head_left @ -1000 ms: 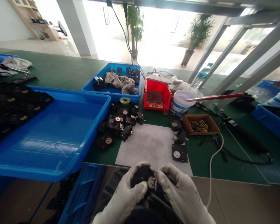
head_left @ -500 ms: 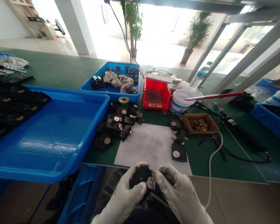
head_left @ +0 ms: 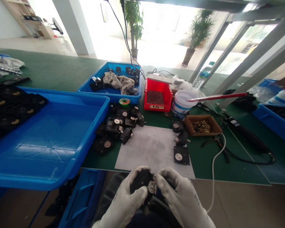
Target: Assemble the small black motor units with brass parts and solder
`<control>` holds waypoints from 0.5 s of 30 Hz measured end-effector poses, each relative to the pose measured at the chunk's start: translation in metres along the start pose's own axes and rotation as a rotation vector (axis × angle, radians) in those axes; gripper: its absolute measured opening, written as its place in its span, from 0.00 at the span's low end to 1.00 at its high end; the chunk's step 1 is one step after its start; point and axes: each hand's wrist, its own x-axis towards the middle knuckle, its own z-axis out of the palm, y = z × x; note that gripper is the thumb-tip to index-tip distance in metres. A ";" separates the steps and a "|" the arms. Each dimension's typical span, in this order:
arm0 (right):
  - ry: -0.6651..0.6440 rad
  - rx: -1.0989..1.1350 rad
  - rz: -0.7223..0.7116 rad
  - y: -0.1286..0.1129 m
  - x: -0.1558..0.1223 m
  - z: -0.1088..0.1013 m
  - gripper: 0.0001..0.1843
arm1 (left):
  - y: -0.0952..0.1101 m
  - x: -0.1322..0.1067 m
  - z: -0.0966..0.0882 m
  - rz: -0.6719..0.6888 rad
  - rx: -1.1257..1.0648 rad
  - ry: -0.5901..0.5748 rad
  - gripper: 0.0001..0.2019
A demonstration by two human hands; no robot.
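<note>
Left hand (head_left: 123, 198) and right hand (head_left: 182, 196), both gloved, curl closed around a small black motor (head_left: 140, 182) from either side, fingers nearly meeting at its metal hub (head_left: 152, 187). I'm holding it low, just off the bench (head_left: 204, 167), below a white paper sheet (head_left: 152, 148).

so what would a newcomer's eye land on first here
Probably the big blue plastic tray filling the left of the view. Next come the white-gloved left hand and right hand at bottom centre, gripping a black unit with a metal disc. Further up, near the centre, a red bin of dark granules stands out.
</note>
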 end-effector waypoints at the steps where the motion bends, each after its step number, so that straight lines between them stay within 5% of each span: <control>1: 0.000 0.018 0.007 -0.001 0.000 0.000 0.23 | 0.002 0.000 0.001 -0.011 -0.001 -0.011 0.27; 15: -0.010 0.014 0.021 0.000 -0.001 -0.001 0.24 | 0.006 -0.004 0.007 -0.082 -0.040 -0.037 0.31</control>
